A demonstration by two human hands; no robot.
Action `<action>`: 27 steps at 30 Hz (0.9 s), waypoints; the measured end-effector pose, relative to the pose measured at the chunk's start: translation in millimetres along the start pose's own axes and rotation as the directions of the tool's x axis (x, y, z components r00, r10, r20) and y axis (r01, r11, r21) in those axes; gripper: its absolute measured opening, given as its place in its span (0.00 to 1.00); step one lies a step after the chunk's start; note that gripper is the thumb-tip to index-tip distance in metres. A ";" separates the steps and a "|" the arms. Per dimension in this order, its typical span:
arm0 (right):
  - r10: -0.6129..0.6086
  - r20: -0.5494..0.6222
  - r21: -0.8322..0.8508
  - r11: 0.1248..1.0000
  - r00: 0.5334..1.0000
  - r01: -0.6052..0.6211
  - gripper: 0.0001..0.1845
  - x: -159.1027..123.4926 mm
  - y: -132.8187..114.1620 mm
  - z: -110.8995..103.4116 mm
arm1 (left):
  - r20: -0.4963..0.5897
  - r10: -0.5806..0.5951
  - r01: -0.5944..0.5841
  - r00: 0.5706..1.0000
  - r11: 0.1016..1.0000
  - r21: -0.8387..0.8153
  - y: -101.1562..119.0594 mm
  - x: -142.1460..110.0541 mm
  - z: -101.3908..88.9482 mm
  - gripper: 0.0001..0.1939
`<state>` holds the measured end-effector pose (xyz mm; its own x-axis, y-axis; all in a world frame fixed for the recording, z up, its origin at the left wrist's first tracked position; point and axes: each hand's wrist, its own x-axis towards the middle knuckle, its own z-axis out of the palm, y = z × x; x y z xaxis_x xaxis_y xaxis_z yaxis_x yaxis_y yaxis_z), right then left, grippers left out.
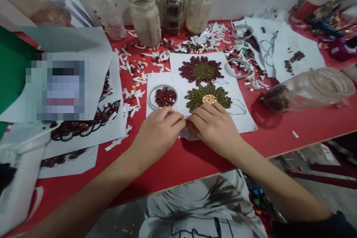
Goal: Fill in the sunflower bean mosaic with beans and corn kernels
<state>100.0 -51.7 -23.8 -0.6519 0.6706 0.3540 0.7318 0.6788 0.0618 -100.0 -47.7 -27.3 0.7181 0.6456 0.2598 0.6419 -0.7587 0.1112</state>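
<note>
My left hand (160,129) and my right hand (214,129) meet at the lower edge of a white paper (245,121). The fingers of both are pinched together, and whatever is between them is too small or hidden to make out. On the paper, a flower of dark red beans (186,70) has a green centre. Below it lies a green bean flower (192,95) with a centre of yellow corn kernels (209,99), just beyond my right fingertips. A round lid (151,96) of red beans (165,96) sits beyond my left hand.
Glass jars (144,18) stand along the wall, beside a tilted clear plastic cup (111,22). Paper strips (212,35) and loose seeds litter the red table (156,171). A jar (301,89) lies on its side at right. Bean-covered sheets (111,134) lie at left.
</note>
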 end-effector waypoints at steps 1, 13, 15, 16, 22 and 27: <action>0.035 -0.024 0.000 0.999 0.999 -0.035 0.14 -0.8 -2.6 1.9 | -0.008 -0.006 0.006 1.000 1.000 0.000 0.4 -0.3 0.2 0.05; 0.342 -0.026 0.189 0.924 0.939 -0.331 0.09 -5.3 -19.7 14.6 | -0.009 0.015 -0.014 1.000 0.996 0.088 7.0 -1.1 0.7 0.07; 0.361 -0.031 0.203 0.915 0.932 -0.348 0.08 -5.7 -20.1 15.0 | -0.031 0.022 -0.019 0.999 0.996 0.088 6.3 -1.2 1.6 0.07; 0.369 -0.033 0.206 0.912 0.929 -0.355 0.08 -6.0 -20.3 15.2 | -0.043 0.023 -0.019 0.999 0.996 0.085 5.7 -1.3 2.3 0.07; 0.374 -0.051 0.209 0.911 0.926 -0.356 0.09 -8.8 -21.1 16.2 | -0.082 0.008 -0.004 0.997 0.999 0.046 3.2 -1.7 5.5 0.08; 0.372 -0.058 0.181 0.917 0.927 -0.356 0.09 -10.3 -21.1 16.1 | -0.079 -0.005 0.007 0.997 1.000 0.021 3.8 -1.3 5.3 0.07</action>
<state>88.0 -68.1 -43.8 -0.3207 0.8563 0.4048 0.8671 0.4374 -0.2384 -97.1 -50.9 -32.4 0.6913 0.6404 0.3347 0.6520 -0.7525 0.0932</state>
